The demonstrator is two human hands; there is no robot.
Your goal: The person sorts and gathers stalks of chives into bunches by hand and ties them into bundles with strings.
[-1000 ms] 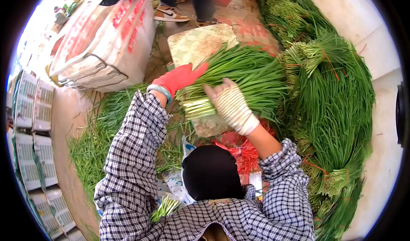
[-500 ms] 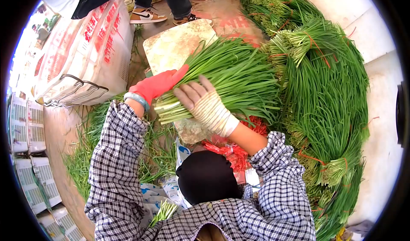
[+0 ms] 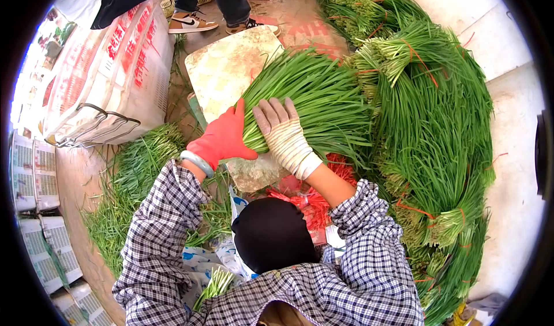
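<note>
A loose bunch of garlic chives (image 3: 314, 103) lies across a worn, pale stool top (image 3: 222, 66), its leaves pointing right. My left hand (image 3: 222, 138), in a red rubber glove, presses its palm against the cut ends, thumb and fingers spread apart; the ends are hidden behind it. Over the stem part my right hand (image 3: 280, 129), in a striped glove with grey fingertips, curves its fingers round the bunch; its thumb is hidden. A small clump of short stems (image 3: 216, 285) sits in my lap.
Tied chive bundles (image 3: 438, 124) are heaped along the right. Red ties (image 3: 314, 205) lie just below the stool top. Loose chives (image 3: 144, 170) cover the floor at left, near white crates (image 3: 115, 72). Another person's shoes (image 3: 193, 23) are at the back.
My left hand has turned and moved down over the cut ends, which showed before. My right hand has shifted slightly up along the bunch. The whole view has shifted a little.
</note>
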